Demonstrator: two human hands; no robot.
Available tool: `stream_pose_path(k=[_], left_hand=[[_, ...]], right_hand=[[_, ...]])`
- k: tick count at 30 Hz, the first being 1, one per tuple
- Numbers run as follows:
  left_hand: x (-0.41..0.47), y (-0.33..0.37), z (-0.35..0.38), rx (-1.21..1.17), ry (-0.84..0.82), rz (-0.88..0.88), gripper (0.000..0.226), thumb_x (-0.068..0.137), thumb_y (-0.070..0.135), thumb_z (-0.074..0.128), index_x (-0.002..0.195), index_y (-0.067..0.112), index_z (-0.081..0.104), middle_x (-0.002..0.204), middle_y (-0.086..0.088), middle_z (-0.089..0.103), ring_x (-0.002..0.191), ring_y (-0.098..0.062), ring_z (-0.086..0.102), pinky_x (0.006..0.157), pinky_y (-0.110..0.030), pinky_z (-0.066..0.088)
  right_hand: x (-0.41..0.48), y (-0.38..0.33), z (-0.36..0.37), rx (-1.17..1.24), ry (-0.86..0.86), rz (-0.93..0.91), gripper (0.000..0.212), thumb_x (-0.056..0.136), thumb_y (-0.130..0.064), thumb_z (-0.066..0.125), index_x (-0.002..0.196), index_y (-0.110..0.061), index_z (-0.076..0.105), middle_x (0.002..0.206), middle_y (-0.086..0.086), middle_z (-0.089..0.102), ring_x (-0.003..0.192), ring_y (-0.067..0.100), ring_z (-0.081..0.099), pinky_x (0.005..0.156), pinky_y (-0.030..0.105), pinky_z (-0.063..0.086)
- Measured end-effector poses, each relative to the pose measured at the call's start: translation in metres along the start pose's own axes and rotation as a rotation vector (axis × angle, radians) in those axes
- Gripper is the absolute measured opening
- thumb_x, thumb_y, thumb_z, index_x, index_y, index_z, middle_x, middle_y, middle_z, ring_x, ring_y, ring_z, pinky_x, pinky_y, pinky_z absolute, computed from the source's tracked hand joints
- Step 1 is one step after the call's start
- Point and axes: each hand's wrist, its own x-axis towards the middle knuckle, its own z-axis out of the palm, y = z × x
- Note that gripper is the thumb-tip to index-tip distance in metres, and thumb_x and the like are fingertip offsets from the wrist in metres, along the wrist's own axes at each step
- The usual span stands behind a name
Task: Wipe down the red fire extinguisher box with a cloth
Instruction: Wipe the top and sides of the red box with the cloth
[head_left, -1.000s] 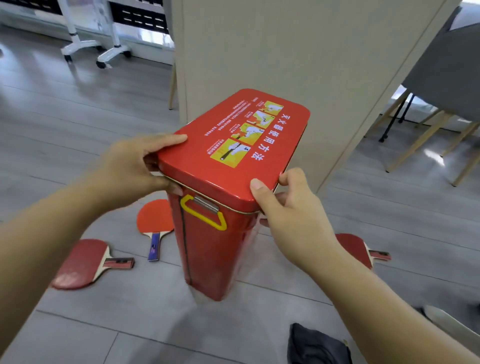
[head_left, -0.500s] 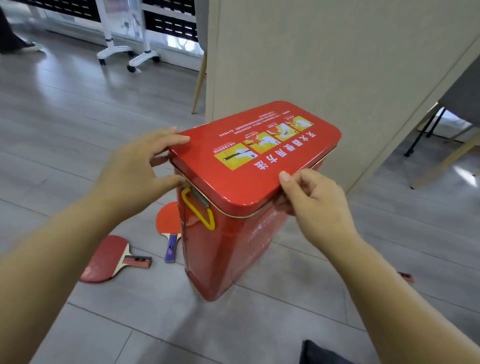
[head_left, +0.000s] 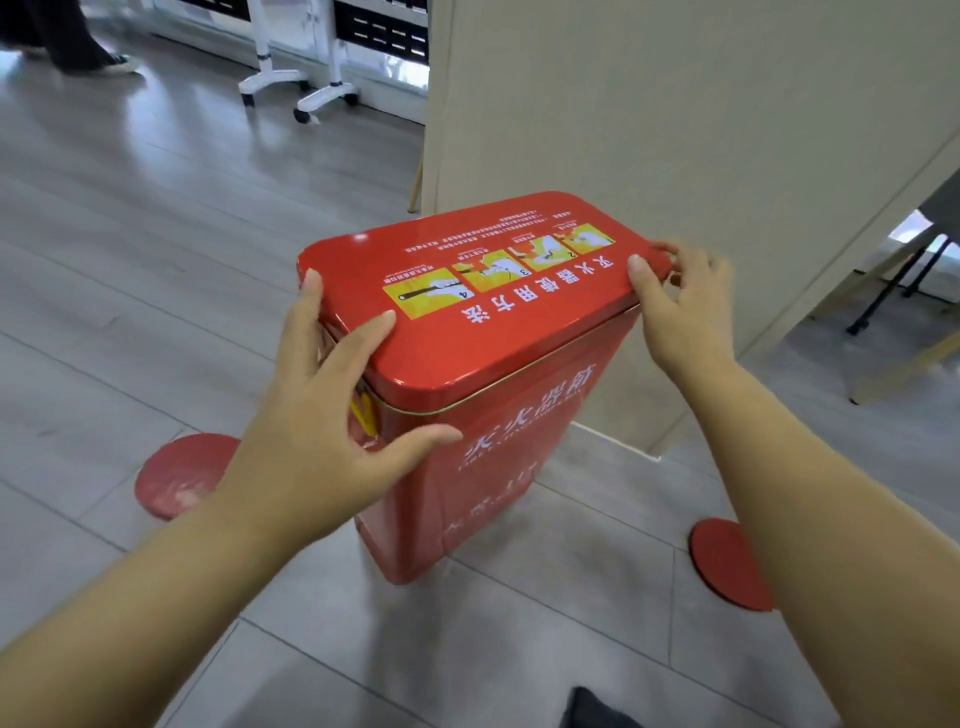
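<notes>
At the very bottom edge a dark thing lies on the grey floor; what it is I cannot tell. Above it two bare forearms reach forward, well apart from each other.

The left hand holds the near left end of the red fire extinguisher box: its fingers lie over the edge of the lid and its thumb presses on the front wall. Under this hand a part of a yellow handle shows on the side wall. The right hand grips the far right end of the lid, with the thumb on top and the other fingers curled round the rim.

The box stands on the floor between the two hands. The lid is closed, so the inside is hidden. On the lid there is a row of yellow instruction pictures with white characters.

A red disc lies on the floor left of the box, partly behind the left arm, and a second red disc lies at the right.

Just behind the box rises a beige partition. Farther left stand white wheeled feet, and a shoe is at the top corner.
</notes>
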Motion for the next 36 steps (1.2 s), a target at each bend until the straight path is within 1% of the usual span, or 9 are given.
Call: stream_pose_path(k=[2, 4, 10, 15, 21, 25, 28, 33, 36], left_hand=[[0.0, 0.008, 0.004, -0.029, 0.014, -0.131, 0.101, 0.049, 0.079, 0.064, 0.137, 0.037, 0.038, 0.159, -0.005, 0.0, 0.145, -0.018, 0.015, 0.114, -0.032, 0.022], [0.002, 0.012, 0.008, -0.026, 0.018, -0.168, 0.101, 0.046, 0.073, 0.064, 0.137, 0.04, 0.035, 0.157, -0.005, 0.013, 0.139, -0.025, 0.031, 0.11, -0.043, 0.036], [0.005, 0.009, 0.016, -0.07, 0.071, -0.126, 0.094, 0.048, 0.069, 0.066, 0.132, 0.038, 0.036, 0.151, -0.004, 0.031, 0.128, -0.026, 0.047, 0.1, -0.049, 0.046], [0.009, 0.008, 0.015, -0.114, 0.079, -0.073, 0.096, 0.05, 0.063, 0.069, 0.134, 0.027, 0.04, 0.142, 0.0, 0.04, 0.119, -0.02, 0.051, 0.097, -0.043, 0.05], [0.03, -0.005, 0.011, -0.155, -0.046, -0.026, 0.098, 0.046, 0.042, 0.091, 0.131, 0.035, 0.042, 0.134, 0.008, 0.047, 0.108, -0.014, 0.057, 0.086, -0.016, 0.045], [0.057, -0.013, 0.003, -0.307, -0.17, -0.017, 0.087, 0.041, 0.037, 0.084, 0.116, 0.051, 0.044, 0.116, 0.033, 0.047, 0.095, 0.015, 0.056, 0.082, 0.0, 0.043], [0.079, -0.021, 0.004, -0.351, -0.252, -0.015, 0.089, 0.039, 0.032, 0.084, 0.118, 0.048, 0.047, 0.114, 0.032, 0.048, 0.099, 0.011, 0.055, 0.089, -0.009, 0.046], [0.108, -0.03, 0.018, -0.351, -0.285, -0.002, 0.09, 0.055, 0.007, 0.084, 0.13, 0.039, 0.046, 0.124, 0.012, 0.051, 0.099, -0.006, 0.059, 0.081, -0.003, 0.046], [0.12, -0.037, 0.035, -0.473, -0.224, -0.032, 0.084, 0.062, -0.001, 0.08, 0.132, 0.032, 0.048, 0.123, 0.005, 0.053, 0.103, -0.015, 0.059, 0.091, -0.023, 0.052]], right_hand=[[0.019, 0.003, 0.003, 0.048, -0.113, 0.024, 0.04, 0.089, -0.046, 0.056, 0.124, -0.027, 0.058, 0.124, 0.005, 0.049, 0.094, -0.014, 0.045, 0.094, 0.015, 0.034], [0.03, 0.003, 0.007, 0.125, -0.218, 0.061, 0.046, 0.085, -0.046, 0.057, 0.125, -0.026, 0.058, 0.13, 0.002, 0.054, 0.111, 0.001, 0.05, 0.103, 0.025, 0.037], [0.023, 0.012, 0.007, 0.317, -0.194, 0.122, 0.051, 0.078, -0.043, 0.057, 0.127, -0.027, 0.059, 0.133, -0.006, 0.054, 0.12, 0.009, 0.051, 0.107, 0.032, 0.039], [0.01, 0.012, -0.001, 0.28, -0.146, 0.141, 0.044, 0.087, -0.04, 0.057, 0.13, -0.028, 0.057, 0.135, -0.009, 0.053, 0.12, 0.006, 0.049, 0.107, 0.027, 0.036], [-0.034, 0.014, -0.026, 0.153, 0.014, 0.212, 0.043, 0.091, -0.046, 0.053, 0.133, -0.035, 0.052, 0.134, -0.012, 0.052, 0.107, 0.0, 0.046, 0.082, 0.01, 0.033], [-0.065, 0.011, -0.041, 0.102, 0.084, 0.246, 0.048, 0.091, -0.052, 0.05, 0.136, -0.036, 0.048, 0.135, -0.008, 0.051, 0.108, 0.002, 0.043, 0.093, 0.02, 0.034], [-0.086, 0.012, -0.048, 0.029, 0.118, 0.271, 0.052, 0.09, -0.058, 0.048, 0.138, -0.039, 0.044, 0.133, -0.004, 0.05, 0.107, 0.004, 0.042, 0.097, 0.029, 0.036], [-0.106, 0.009, -0.054, -0.075, 0.107, 0.277, 0.069, 0.082, -0.067, 0.045, 0.143, -0.036, 0.035, 0.126, 0.001, 0.05, 0.098, 0.008, 0.044, 0.085, 0.029, 0.035], [-0.112, 0.004, -0.056, -0.125, 0.082, 0.312, 0.078, 0.078, -0.067, 0.058, 0.144, -0.04, 0.029, 0.116, -0.002, 0.042, 0.095, 0.011, 0.044, 0.084, 0.029, 0.035]])
